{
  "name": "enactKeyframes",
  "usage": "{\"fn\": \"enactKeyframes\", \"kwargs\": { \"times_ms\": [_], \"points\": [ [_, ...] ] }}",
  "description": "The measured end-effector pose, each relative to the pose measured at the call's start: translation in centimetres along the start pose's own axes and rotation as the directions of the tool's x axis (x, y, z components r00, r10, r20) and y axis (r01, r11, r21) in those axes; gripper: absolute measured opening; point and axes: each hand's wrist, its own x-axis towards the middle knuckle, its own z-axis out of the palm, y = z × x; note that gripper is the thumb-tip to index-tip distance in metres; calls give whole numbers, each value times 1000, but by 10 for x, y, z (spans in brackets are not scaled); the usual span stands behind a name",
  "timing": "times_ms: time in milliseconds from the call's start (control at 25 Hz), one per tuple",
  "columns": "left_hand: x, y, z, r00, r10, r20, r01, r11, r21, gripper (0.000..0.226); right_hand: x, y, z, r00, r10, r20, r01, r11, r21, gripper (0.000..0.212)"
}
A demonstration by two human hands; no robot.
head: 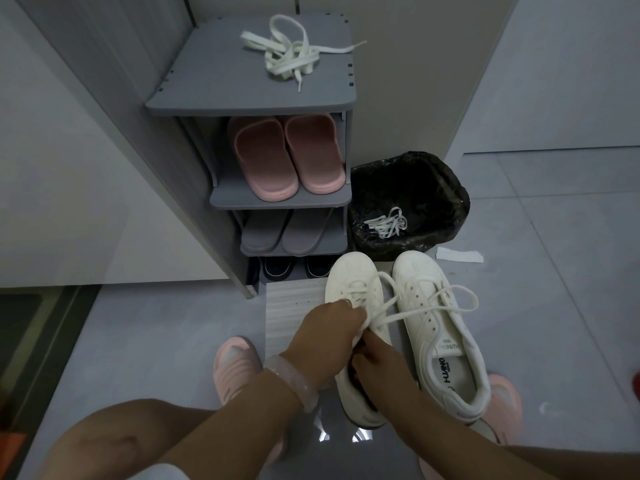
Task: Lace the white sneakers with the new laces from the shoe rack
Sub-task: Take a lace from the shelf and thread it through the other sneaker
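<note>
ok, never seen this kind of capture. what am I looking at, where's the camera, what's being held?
There is no robot: a person wears one wide-angle camera on the head, looking down at their own hands. They crouch before a grey shoe rack. Two white sneakers stand on the floor. The left hand and right hand both work on the lace of the left-side sneaker; the left pinches it, the right hand's grip is hard to see. A spare lace bundle lies on the rack's top. More laces lie in the black-lined bin.
</note>
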Motion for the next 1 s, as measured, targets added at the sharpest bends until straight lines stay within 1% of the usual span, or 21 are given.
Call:
{"fn": "enactKeyframes", "kwargs": {
  "times_ms": [120,240,400,480,520,600,680,760,840,880,1000],
  "points": [
    [3,-5,-2,996,74,59,-77,996,46,20,-1,0,0,1000,12,20,-12,1000,-2,27],
    [7,-7,-2,997,65,51,-68,997,49,21,0,0,0,999,4,35,-3,1000,-9,25],
    [8,-6,7,999,36,26,-37,999,37,17,1,1,0,1000,7,6,-7,1000,-23,24],
    [7,-5,8,998,55,-9,-55,998,-40,13,1,2,-2,1000,8,9,-7,999,-31,22],
    [6,-6,8,998,51,-42,-56,991,-124,12,1,2,-2,1000,8,16,-8,999,-36,20],
    [6,-10,7,997,-45,-67,19,938,-347,29,1,3,-2,1000,14,27,-13,1000,-18,22],
    [8,-16,6,987,-159,-35,120,855,-505,35,1,2,-2,999,32,27,-32,999,28,26],
    [8,-20,8,977,-211,13,182,809,-558,30,1,3,-2,999,50,17,-51,997,60,32],
    [9,-21,7,976,-218,13,189,812,-552,24,1,4,-2,999,49,20,-50,996,71,32],
    [10,-22,7,977,-211,2,179,822,-540,25,1,4,-2,999,42,20,-43,997,69,31],
    [11,-24,6,980,-198,-18,161,844,-511,39,3,3,-1,999,38,18,-39,998,56,30]
  ]
}}
